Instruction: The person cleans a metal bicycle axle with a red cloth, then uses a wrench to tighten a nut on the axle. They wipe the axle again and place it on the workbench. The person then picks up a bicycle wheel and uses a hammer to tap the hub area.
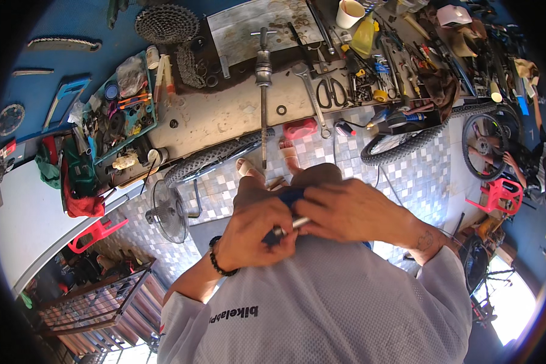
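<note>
Both hands are close together in front of my torso, over dark blue fabric at my lap. A short silvery cylindrical metal piece [295,224] lies between them. The fingers of my left hand [258,230] are curled on its darker left end; my right hand [343,215] pinches its right part. Beyond my hands, a long metal rod tool [263,79] with a crossbar and thick sliding sleeve lies across the bench [194,115], near a wrench [312,103] and black scissors [332,94].
A parts tray [127,134] is left; several tools crowd the right. Bicycle wheels [400,145] lean below the bench. A fan [167,215] stands on the floor at left, a red stool [94,233] beside it. Another person [515,164] works on a wheel at far right.
</note>
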`<action>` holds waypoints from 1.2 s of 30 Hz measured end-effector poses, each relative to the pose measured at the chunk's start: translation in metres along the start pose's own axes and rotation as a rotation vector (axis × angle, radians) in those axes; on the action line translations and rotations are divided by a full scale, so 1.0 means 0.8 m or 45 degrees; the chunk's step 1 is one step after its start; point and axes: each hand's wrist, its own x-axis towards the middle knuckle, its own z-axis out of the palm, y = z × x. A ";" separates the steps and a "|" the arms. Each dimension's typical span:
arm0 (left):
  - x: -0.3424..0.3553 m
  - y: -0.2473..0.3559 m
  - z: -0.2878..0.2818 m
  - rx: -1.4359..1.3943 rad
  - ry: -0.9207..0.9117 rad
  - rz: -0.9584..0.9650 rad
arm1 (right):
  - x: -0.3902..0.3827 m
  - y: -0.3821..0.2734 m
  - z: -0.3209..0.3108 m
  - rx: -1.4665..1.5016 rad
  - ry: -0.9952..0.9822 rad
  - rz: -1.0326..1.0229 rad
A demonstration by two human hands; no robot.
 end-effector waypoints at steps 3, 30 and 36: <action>0.005 0.024 -0.008 0.019 -0.055 0.167 | -0.019 -0.022 -0.018 -0.030 -0.064 -0.011; 0.055 -0.144 -0.027 -0.018 0.273 -0.781 | -0.047 0.048 0.030 0.313 0.377 0.719; 0.087 -0.262 0.056 0.010 0.294 -0.727 | -0.058 0.068 0.091 0.539 0.639 1.033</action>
